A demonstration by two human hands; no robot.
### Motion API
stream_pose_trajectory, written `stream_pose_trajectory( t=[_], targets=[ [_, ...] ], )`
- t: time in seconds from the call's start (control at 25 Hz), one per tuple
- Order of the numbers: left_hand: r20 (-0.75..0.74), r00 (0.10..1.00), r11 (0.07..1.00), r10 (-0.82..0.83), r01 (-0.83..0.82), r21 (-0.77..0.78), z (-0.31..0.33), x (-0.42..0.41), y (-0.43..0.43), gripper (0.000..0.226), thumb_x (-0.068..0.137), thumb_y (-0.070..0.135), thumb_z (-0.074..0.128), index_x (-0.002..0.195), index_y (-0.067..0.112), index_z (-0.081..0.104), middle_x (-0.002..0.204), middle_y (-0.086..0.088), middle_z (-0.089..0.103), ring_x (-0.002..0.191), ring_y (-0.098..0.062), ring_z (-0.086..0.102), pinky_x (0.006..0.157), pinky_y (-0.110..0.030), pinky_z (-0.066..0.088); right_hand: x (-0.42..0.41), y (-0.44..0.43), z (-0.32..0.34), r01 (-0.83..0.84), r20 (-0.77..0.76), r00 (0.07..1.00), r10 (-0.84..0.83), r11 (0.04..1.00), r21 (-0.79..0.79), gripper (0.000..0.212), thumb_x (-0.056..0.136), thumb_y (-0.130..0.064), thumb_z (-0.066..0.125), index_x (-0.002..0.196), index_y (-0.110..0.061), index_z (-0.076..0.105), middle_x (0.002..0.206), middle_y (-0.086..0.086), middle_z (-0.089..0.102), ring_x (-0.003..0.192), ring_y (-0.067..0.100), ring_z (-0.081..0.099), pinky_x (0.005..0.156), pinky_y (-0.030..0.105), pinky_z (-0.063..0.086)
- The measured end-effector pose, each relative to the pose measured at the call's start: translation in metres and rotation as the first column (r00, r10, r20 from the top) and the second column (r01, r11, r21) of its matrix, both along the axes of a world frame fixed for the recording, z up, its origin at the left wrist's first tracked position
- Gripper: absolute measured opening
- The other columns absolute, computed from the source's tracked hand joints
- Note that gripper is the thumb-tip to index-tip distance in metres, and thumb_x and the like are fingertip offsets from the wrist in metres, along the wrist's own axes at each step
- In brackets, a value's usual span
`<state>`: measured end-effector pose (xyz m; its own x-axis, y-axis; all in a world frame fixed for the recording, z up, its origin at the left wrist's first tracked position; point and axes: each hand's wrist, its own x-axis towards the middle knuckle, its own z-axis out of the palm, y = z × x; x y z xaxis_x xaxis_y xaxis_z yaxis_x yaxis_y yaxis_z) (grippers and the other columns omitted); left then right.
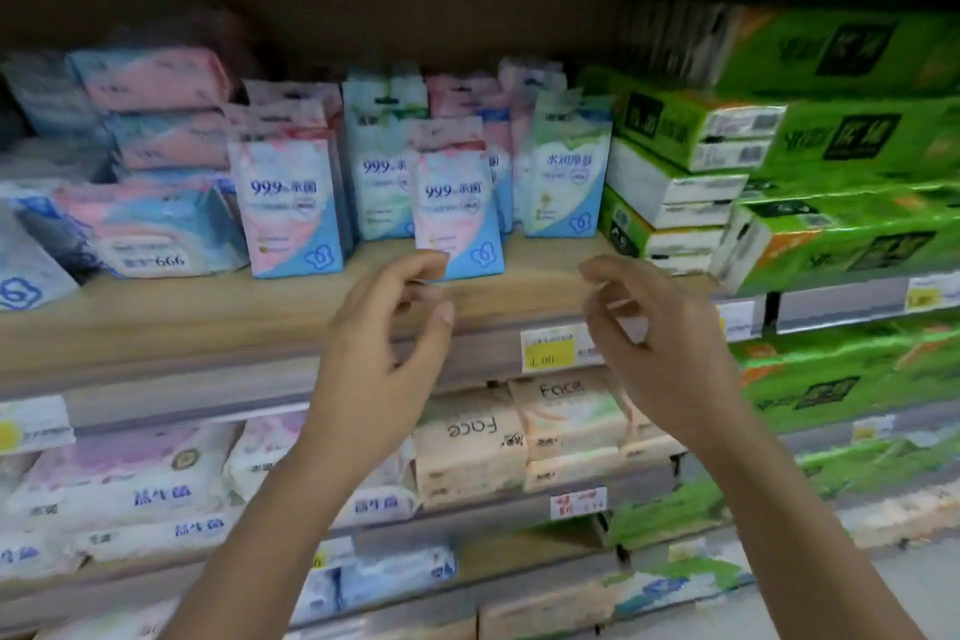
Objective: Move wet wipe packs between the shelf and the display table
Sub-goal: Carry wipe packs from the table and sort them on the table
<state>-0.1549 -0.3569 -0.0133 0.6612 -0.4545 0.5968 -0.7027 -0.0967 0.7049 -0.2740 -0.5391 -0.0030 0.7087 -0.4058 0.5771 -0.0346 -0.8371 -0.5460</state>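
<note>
Head view: pack (457,208) in the middle stands up, easy to grab.
Left hand (384,338): fingers apart, empty.
Right hand (660,338): same.

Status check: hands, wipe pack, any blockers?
Both hands empty, left hand and right hand loosely curled. Front wipe pack upright on shelf, ungripped. Nothing in the way.

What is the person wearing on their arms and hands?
Nothing that shows. The left hand and right hand are bare, with no gloves, rings or watch visible. Both forearms are uncovered down to the frame's bottom edge, with no sleeve in view.
</note>
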Motion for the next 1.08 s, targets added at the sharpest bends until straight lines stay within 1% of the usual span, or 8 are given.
stream_pose_trajectory(
  t=[0.12, 0.28, 0.36, 0.44, 0.6, 0.8, 0.92, 1.08],
  targets=[
    [0.032, 0.989, 0.984, 0.146, -0.148, 0.103, 0.017, 0.034, -0.034, 0.045, 0.087, 0.019, 0.064, 0.129, 0.020, 0.049, 0.122, 0.004, 0.050, 0.108, -0.005, 0.049, 0.095, -0.012, 0.036, 0.033, -0.022, 0.010, 0.031, 0.016, 0.999, -0.032, 0.997, 0.075, 0.039, 0.089, -0.010, 0.060, 0.126, -0.014, 0.052, 0.107, -0.003, 0.056, 0.093, 0.009, 0.054, 0.074, 0.007, 0.039],
    [-0.030, 0.943, 0.879, 0.331, -0.296, 0.375, 0.026, 0.061, -0.063, 0.081, 0.083, 0.030, 0.068, 0.147, 0.016, 0.020, 0.147, -0.008, 0.029, 0.134, -0.026, 0.033, 0.106, -0.035, 0.030, 0.077, -0.054, 0.011, 0.096, -0.083, 0.993, -0.079, 0.968, 0.234, 0.055, 0.086, -0.014, 0.062, 0.136, -0.016, 0.038, 0.125, 0.006, 0.052, 0.117, 0.021, 0.051, 0.087, 0.038, 0.048],
    [-0.120, 0.915, 0.806, 0.385, -0.270, 0.526, 0.027, 0.071, -0.072, 0.102, 0.077, 0.038, 0.073, 0.149, 0.019, 0.004, 0.147, -0.011, 0.033, 0.131, -0.029, 0.038, 0.103, -0.040, 0.036, 0.097, -0.068, 0.011, 0.138, -0.154, 0.983, -0.097, 0.949, 0.285, 0.054, 0.084, -0.016, 0.062, 0.132, -0.015, 0.037, 0.119, 0.009, 0.059, 0.107, 0.027, 0.059, 0.075, 0.038, 0.051],
    [-0.120, 0.906, 0.763, 0.407, -0.265, 0.590, 0.025, 0.078, -0.081, 0.111, 0.072, 0.042, 0.076, 0.148, 0.023, -0.003, 0.132, -0.010, 0.053, 0.115, -0.029, 0.055, 0.092, -0.040, 0.048, 0.113, -0.078, 0.009, 0.203, -0.247, 0.959, -0.140, 0.946, 0.252, 0.047, 0.082, -0.021, 0.060, 0.124, -0.013, 0.041, 0.114, 0.010, 0.062, 0.095, 0.029, 0.063, 0.066, 0.034, 0.049],
    [-0.137, 0.905, 0.785, 0.403, -0.264, 0.561, 0.033, 0.080, -0.099, 0.112, 0.073, 0.031, 0.079, 0.148, 0.020, -0.003, 0.121, -0.008, 0.061, 0.097, -0.025, 0.061, 0.064, -0.028, 0.041, 0.135, -0.082, 0.008, 0.322, -0.359, 0.900, -0.247, 0.932, 0.166, 0.060, 0.084, -0.029, 0.058, 0.134, 0.000, 0.039, 0.117, 0.014, 0.062, 0.093, 0.028, 0.063, 0.062, 0.028, 0.044],
    [-0.160, 0.892, 0.809, 0.424, -0.292, 0.511, 0.040, 0.082, -0.110, 0.109, 0.071, 0.025, 0.082, 0.146, 0.017, 0.004, 0.113, -0.008, 0.062, 0.076, -0.017, 0.050, 0.047, -0.019, 0.027, 0.132, -0.075, 0.016, 0.282, -0.303, 0.929, -0.212, 0.936, 0.211, 0.088, 0.089, -0.024, 0.061, 0.149, -0.002, 0.001, 0.142, 0.016, 0.034, 0.107, 0.029, 0.056, 0.069, 0.030, 0.045],
    [-0.162, 0.871, 0.807, 0.464, -0.341, 0.482, 0.038, 0.083, -0.110, 0.093, 0.068, 0.025, 0.084, 0.136, 0.011, 0.021, 0.116, -0.009, 0.061, 0.096, -0.028, 0.060, 0.052, -0.027, 0.029, 0.132, -0.075, 0.012, 0.292, -0.268, 0.935, -0.232, 0.933, 0.211, 0.075, 0.086, -0.027, 0.065, 0.143, -0.003, 0.022, 0.135, 0.015, 0.040, 0.111, 0.029, 0.055, 0.075, 0.034, 0.050],
    [-0.223, 0.877, 0.843, 0.427, -0.296, 0.449, 0.035, 0.089, -0.106, 0.066, 0.070, 0.025, 0.082, 0.105, 0.014, 0.028, 0.097, -0.003, 0.054, 0.086, -0.023, 0.054, 0.050, -0.022, 0.030, 0.134, -0.072, 0.008, 0.293, -0.178, 0.950, -0.256, 0.928, 0.231, 0.051, 0.080, -0.021, 0.072, 0.118, -0.003, 0.041, 0.122, 0.013, 0.046, 0.118, 0.029, 0.047, 0.082, 0.039, 0.048]
  ],
)
